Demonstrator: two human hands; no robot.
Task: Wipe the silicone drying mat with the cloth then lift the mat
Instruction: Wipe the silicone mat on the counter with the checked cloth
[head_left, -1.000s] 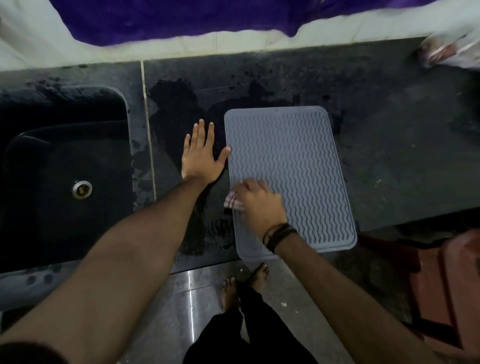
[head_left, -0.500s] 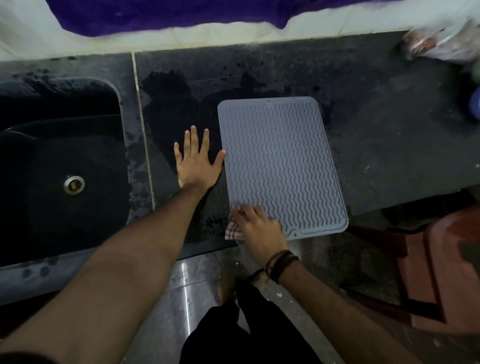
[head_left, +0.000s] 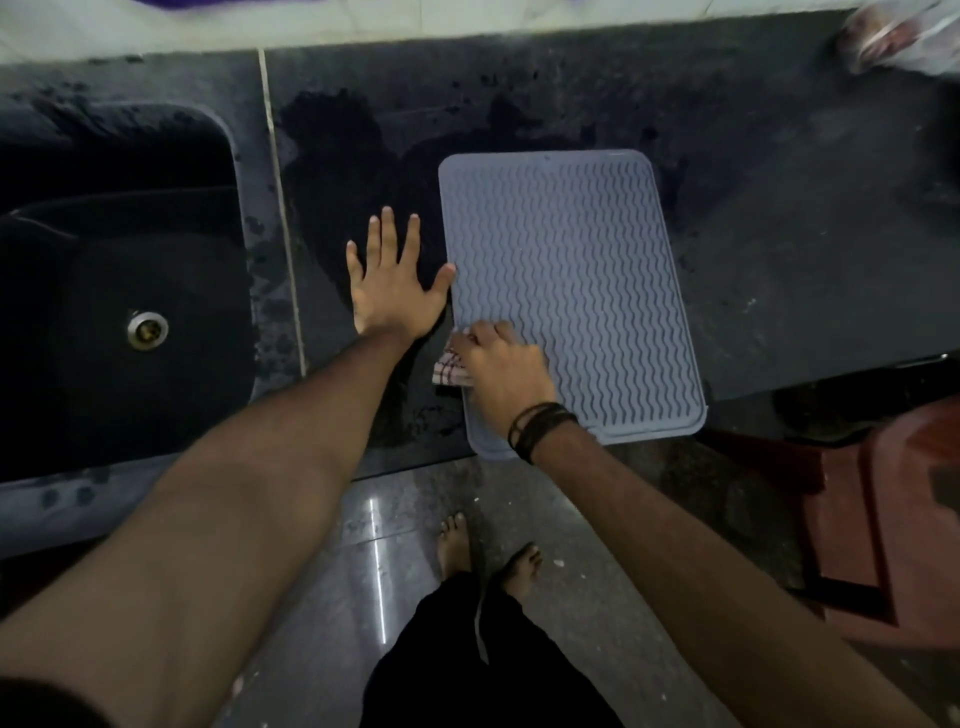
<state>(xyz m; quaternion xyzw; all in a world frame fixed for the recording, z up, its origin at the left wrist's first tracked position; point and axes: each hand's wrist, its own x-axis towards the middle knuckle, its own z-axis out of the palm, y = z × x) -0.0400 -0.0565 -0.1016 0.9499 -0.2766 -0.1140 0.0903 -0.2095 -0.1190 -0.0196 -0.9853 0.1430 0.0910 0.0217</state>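
Observation:
A grey silicone drying mat (head_left: 582, 270) with wavy ridges lies flat on the dark stone counter (head_left: 779, 218), its near edge hanging a little over the counter's front. My right hand (head_left: 501, 364) grips a checked cloth (head_left: 448, 371) and presses it on the mat's near left edge; most of the cloth is hidden under the hand. My left hand (head_left: 395, 283) lies flat on the counter just left of the mat, fingers spread, thumb tip touching the mat's left edge.
A dark sink (head_left: 119, 291) with a metal drain (head_left: 147, 328) sits at the left. Wet patches (head_left: 343, 156) darken the counter behind the mat. A plastic-wrapped item (head_left: 898, 36) is at the far right corner. A reddish stool (head_left: 893, 525) stands on the floor at right, my bare feet (head_left: 488, 551) below.
My right hand slid the cloth toward the mat's near left corner, then back up along the left edge. My left hand stayed flat beside the mat.

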